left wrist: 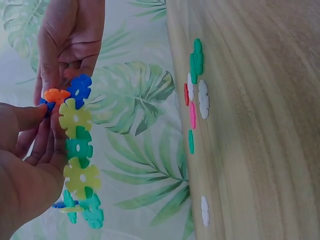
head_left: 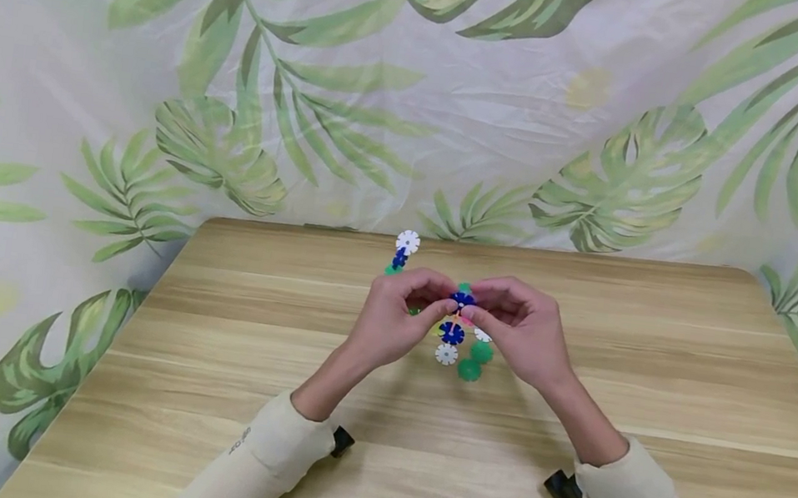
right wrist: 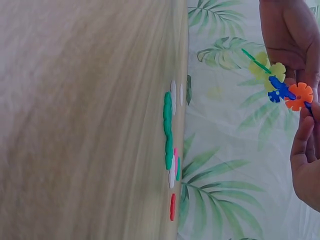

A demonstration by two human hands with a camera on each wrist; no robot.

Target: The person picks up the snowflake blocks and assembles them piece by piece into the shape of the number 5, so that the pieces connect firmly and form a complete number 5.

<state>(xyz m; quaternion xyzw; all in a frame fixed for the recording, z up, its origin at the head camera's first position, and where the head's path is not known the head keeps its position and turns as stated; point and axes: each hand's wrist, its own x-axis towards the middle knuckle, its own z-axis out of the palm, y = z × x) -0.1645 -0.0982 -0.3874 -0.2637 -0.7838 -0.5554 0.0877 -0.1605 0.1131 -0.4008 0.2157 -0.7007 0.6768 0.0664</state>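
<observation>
Both hands are raised above the table, close together around a chain of interlocking flower-shaped plastic discs. My left hand (head_left: 390, 315) pinches the chain near a dark blue disc (head_left: 463, 299), and my right hand (head_left: 520, 332) pinches the same spot from the other side. An orange disc (left wrist: 57, 96) and another blue disc (left wrist: 80, 91) sit at the fingertips. From there yellow discs (left wrist: 82, 178) and green discs (left wrist: 79, 148) run on past the left hand. Fingers partly hide the pinched disc, so how it joins cannot be told.
Loose discs lie on the wooden table (head_left: 236, 396) below the hands: a white disc (head_left: 446, 355), green discs (head_left: 470, 370), plus red (right wrist: 172, 207) and pink ones. Another white disc (head_left: 407, 242) lies near the back edge. A leaf-patterned cloth (head_left: 357, 109) hangs behind.
</observation>
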